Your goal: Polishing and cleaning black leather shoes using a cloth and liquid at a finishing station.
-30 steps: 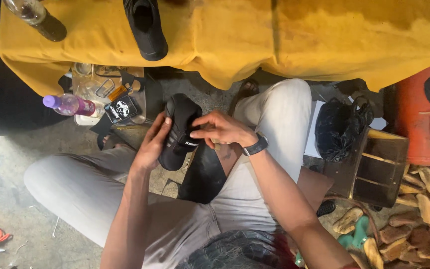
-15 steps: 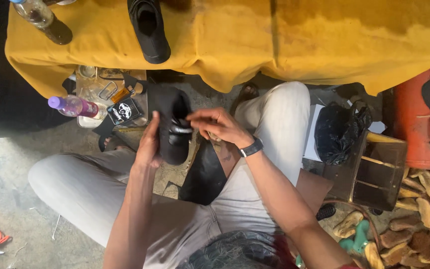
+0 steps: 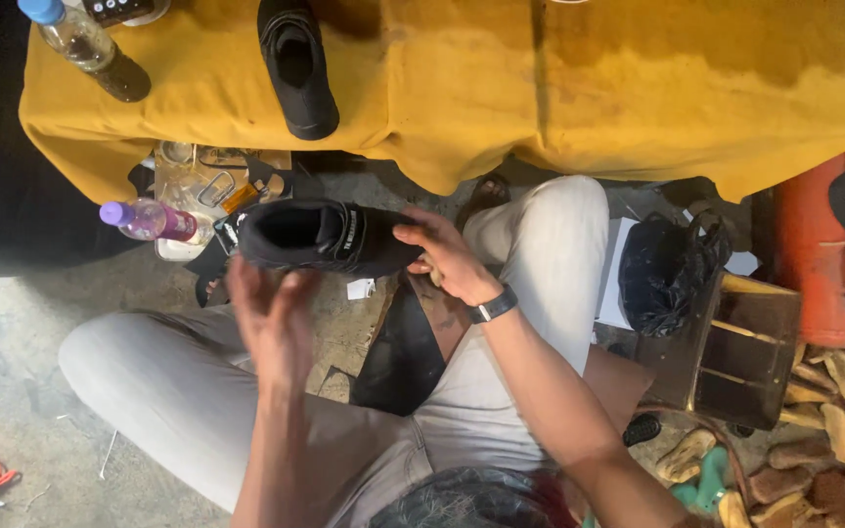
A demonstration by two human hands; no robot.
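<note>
Since the earlier frames the black shoe [image 3: 323, 237] had been turned: it had stood roughly upright with its long axis running near to far, and now it lay crosswise, long axis left to right, opening facing up toward the camera. Its heel and opening sat at the left end; the other end, under the right hand, pointed right. The shoe was held in the air above the person's lap, between the knees, just near of the hanging edge of the yellow cloth [image 3: 559, 88].

The right hand [image 3: 447, 256] closed over the shoe's right end, fingers wrapped on top, a dark watch [image 3: 493, 305] on its wrist. The left hand [image 3: 274, 318] had dropped beneath the shoe's left half, blurred by motion, palm open and fingers spread wide; whether it touched the sole could not be told.

A second black shoe [image 3: 297, 64] lay on the yellow cloth, far from the held one, its long axis near to far. A clear bottle with a blue cap [image 3: 85, 44] stood at the far left of the cloth. On the floor just left of the held shoe lay a bottle with a purple cap [image 3: 149, 220]. A black bag [image 3: 667, 269] sat to the right of the knee, and wooden pieces [image 3: 838, 411] lay piled at the near right.
</note>
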